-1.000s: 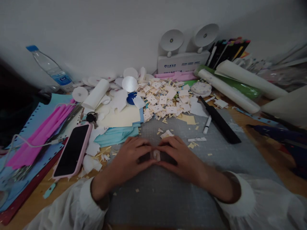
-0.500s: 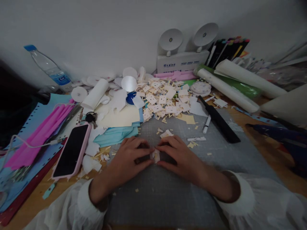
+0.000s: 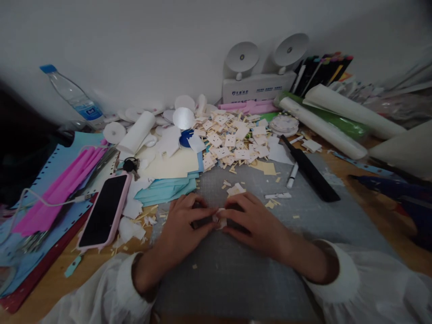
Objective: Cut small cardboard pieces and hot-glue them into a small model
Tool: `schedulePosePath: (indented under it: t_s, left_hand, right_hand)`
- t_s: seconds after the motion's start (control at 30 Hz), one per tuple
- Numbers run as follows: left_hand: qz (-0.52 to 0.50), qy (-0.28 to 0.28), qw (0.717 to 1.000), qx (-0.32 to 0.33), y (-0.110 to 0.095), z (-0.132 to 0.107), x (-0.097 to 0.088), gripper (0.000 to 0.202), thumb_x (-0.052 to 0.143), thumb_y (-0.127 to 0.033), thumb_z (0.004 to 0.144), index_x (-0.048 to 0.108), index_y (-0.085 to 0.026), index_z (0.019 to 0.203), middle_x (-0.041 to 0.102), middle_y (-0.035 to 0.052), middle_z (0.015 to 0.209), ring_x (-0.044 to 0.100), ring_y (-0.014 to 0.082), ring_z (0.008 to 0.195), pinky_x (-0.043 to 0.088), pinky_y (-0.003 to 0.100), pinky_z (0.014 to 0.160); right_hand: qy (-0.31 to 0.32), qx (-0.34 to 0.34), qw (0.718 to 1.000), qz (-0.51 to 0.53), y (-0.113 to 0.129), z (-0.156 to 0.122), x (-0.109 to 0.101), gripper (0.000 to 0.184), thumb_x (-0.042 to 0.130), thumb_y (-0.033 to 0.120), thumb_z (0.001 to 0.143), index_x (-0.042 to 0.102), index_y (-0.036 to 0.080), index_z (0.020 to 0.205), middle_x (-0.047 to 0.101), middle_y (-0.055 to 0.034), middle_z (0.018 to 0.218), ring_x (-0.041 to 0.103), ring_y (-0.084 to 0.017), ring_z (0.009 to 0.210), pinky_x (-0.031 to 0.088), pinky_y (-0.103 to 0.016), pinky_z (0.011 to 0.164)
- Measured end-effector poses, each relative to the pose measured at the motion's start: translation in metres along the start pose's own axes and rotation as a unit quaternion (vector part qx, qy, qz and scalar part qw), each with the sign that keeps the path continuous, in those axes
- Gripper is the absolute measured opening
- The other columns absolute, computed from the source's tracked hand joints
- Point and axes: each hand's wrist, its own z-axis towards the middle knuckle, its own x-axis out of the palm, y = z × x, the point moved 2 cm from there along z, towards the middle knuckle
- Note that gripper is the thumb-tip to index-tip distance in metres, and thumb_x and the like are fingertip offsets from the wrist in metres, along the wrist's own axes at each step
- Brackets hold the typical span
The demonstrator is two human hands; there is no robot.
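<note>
My left hand (image 3: 184, 225) and my right hand (image 3: 251, 220) meet fingertip to fingertip over the grey cutting mat (image 3: 236, 270). Between them they pinch a small cream paper piece (image 3: 220, 216), mostly hidden by the fingers. A dark strip lies under my fingers; I cannot tell what it is. Just beyond my hands lie loose paper scraps (image 3: 234, 189). Further back sits a pile of small cream cut-out squares (image 3: 232, 144).
A phone in a pink case (image 3: 104, 209) lies at left beside blue paper sheets (image 3: 165, 189) and pink paper (image 3: 57, 189). A black tool (image 3: 310, 168) and a white pen (image 3: 292, 175) lie at right. Paper rolls (image 3: 324, 128), a water bottle (image 3: 72, 96) and a white twin-headed lamp (image 3: 259, 72) line the wall.
My fingers have closed in more tightly on the small paper piece, and less of it shows now. The view has shifted slightly.
</note>
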Motion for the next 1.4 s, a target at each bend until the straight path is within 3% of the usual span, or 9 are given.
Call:
schedulePosePath:
  t_s: [0.27,0.47,0.73,1.1,1.17,1.27,1.33,1.4]
  left_hand:
    - [0.015,-0.001,1.000,0.024,0.006,-0.005,-0.001,0.033,0.073,-0.032,0.077,0.068,-0.031,0.110,0.062,0.0032,0.106,0.055,0.0233,0.099,0.037,0.041,0.086]
    - [0.035,0.001,0.998,0.047,0.002,-0.003,-0.004,0.019,0.071,-0.027,0.080,0.071,-0.029,0.099,0.063,0.0016,0.101,0.056,0.0212,0.095,0.034,0.039,0.083]
    - [0.090,0.018,0.993,0.068,-0.008,0.000,-0.011,0.018,0.067,-0.022,0.080,0.071,-0.027,0.097,0.064,0.0016,0.098,0.053,0.0226,0.096,0.031,0.040,0.085]
    - [0.141,0.094,0.983,0.072,-0.016,0.012,-0.015,0.007,0.065,-0.024,0.082,0.069,-0.021,0.078,0.066,0.0009,0.090,0.054,0.0219,0.093,0.030,0.040,0.085]
    - [0.149,0.096,0.981,0.079,-0.016,0.013,-0.015,0.010,0.064,-0.026,0.083,0.070,-0.021,0.077,0.066,0.0012,0.090,0.054,0.0219,0.093,0.030,0.040,0.085]
    - [0.148,0.096,0.980,0.089,-0.016,0.012,-0.015,0.008,0.066,-0.027,0.083,0.071,-0.021,0.080,0.067,0.0008,0.091,0.054,0.0214,0.093,0.029,0.039,0.084]
    - [0.147,0.099,0.980,0.089,-0.017,0.011,-0.015,0.008,0.066,-0.027,0.083,0.071,-0.021,0.080,0.067,0.0003,0.090,0.054,0.0211,0.093,0.029,0.038,0.084]
    - [0.151,0.099,0.980,0.082,-0.018,0.012,-0.016,0.012,0.065,-0.027,0.084,0.071,-0.020,0.077,0.067,0.0003,0.090,0.054,0.0210,0.093,0.028,0.038,0.083]
  right_hand:
    - [-0.028,-0.023,0.999,-0.021,0.004,-0.002,0.000,0.022,0.053,0.026,0.090,0.066,0.020,0.107,0.059,-0.0115,0.104,0.052,-0.025,0.096,0.048,-0.044,0.080]
    - [-0.025,-0.043,0.996,-0.070,0.010,-0.002,-0.002,0.022,0.055,0.021,0.088,0.066,0.017,0.106,0.060,-0.0132,0.101,0.054,-0.027,0.092,0.051,-0.046,0.076]
    - [-0.008,-0.048,0.992,-0.112,0.014,0.001,-0.003,0.023,0.056,0.017,0.086,0.065,0.014,0.107,0.062,-0.0140,0.099,0.055,-0.028,0.088,0.053,-0.046,0.071]
    - [-0.012,-0.042,0.997,-0.060,0.012,0.000,-0.005,0.022,0.054,0.019,0.087,0.065,0.017,0.106,0.061,-0.0128,0.101,0.055,-0.027,0.094,0.050,-0.046,0.078]
    - [-0.035,-0.052,0.998,-0.024,0.008,-0.001,-0.014,0.022,0.053,0.018,0.088,0.064,0.019,0.107,0.061,-0.0106,0.103,0.056,-0.024,0.095,0.049,-0.042,0.080]
    - [-0.138,-0.015,0.990,0.015,-0.005,-0.003,-0.044,0.024,0.050,0.015,0.090,0.061,0.022,0.109,0.060,-0.0078,0.104,0.057,-0.019,0.097,0.048,-0.036,0.082]
    - [-0.209,0.033,0.977,0.002,-0.018,-0.008,-0.068,0.021,0.050,0.015,0.089,0.061,0.022,0.106,0.060,-0.0071,0.099,0.058,-0.018,0.094,0.048,-0.034,0.080]
    - [-0.224,0.057,0.972,-0.046,-0.034,-0.015,-0.088,0.016,0.052,0.018,0.087,0.063,0.021,0.098,0.061,-0.0068,0.092,0.058,-0.020,0.088,0.046,-0.035,0.076]
